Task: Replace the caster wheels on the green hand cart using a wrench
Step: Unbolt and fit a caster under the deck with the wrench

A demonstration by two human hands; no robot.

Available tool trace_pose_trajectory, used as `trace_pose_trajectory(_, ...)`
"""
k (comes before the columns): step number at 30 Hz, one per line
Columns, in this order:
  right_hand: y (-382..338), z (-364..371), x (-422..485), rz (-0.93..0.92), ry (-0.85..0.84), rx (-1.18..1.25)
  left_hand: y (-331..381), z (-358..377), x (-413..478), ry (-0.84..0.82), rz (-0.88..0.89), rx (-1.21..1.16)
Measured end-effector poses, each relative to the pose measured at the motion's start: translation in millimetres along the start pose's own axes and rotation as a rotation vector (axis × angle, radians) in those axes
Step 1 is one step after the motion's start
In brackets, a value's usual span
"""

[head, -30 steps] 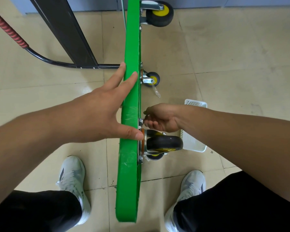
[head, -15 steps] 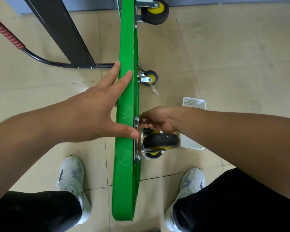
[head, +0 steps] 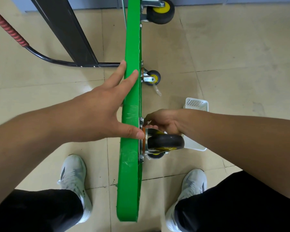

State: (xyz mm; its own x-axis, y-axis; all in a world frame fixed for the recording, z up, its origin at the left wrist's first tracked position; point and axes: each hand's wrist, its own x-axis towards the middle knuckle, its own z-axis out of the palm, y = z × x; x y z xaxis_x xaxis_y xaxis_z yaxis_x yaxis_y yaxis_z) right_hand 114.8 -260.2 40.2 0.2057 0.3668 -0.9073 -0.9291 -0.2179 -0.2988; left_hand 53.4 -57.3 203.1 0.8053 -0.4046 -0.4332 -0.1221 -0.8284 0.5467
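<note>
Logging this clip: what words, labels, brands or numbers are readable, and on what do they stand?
None can be read.
The green cart, near caster wheel, white basket and black panel show no lettering; dark marks on the shoes are too small to read.

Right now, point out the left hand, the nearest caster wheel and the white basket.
left hand (head: pixel 97 114), head view, back of the hand.
nearest caster wheel (head: pixel 166 141), head view, top of the black tyre.
white basket (head: pixel 197 104), head view, its perforated end.

green cart (head: pixel 131 47): 1 | caster wheels (head: pixel 165 142) (head: pixel 160 13) (head: pixel 154 77) (head: pixel 156 156): 4 | hands (head: pixel 94 118) (head: pixel 165 121): 2 | shoes (head: pixel 73 174) (head: pixel 193 183): 2 | basket (head: pixel 197 104): 1
</note>
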Motion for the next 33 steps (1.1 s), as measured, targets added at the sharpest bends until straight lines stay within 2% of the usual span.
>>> trace_pose_trajectory(3, -2, 1, -5, 0.025, 0.016, 0.061, 0, 0, 0, -0.003, 0.000, -0.003)
trace_pose_trajectory(13, -6, 10, -26, -0.016, 0.004, 0.022, 1, -1, 1, 0.005, 0.000, 0.010)
trace_pose_trajectory(21, -15, 8, -35, -0.313, 0.046, -0.181, -1, 0, 2, 0.011, -0.006, 0.023)
trace_pose_trajectory(27, -11, 9, -36, -0.382, 0.056, -0.212, 2, 0, 2, 0.008, -0.011, 0.033)
trace_pose_trajectory(33, -18, 15, -50, -0.599, 0.102, -0.427, -2, 1, 3, 0.023, 0.003, 0.021)
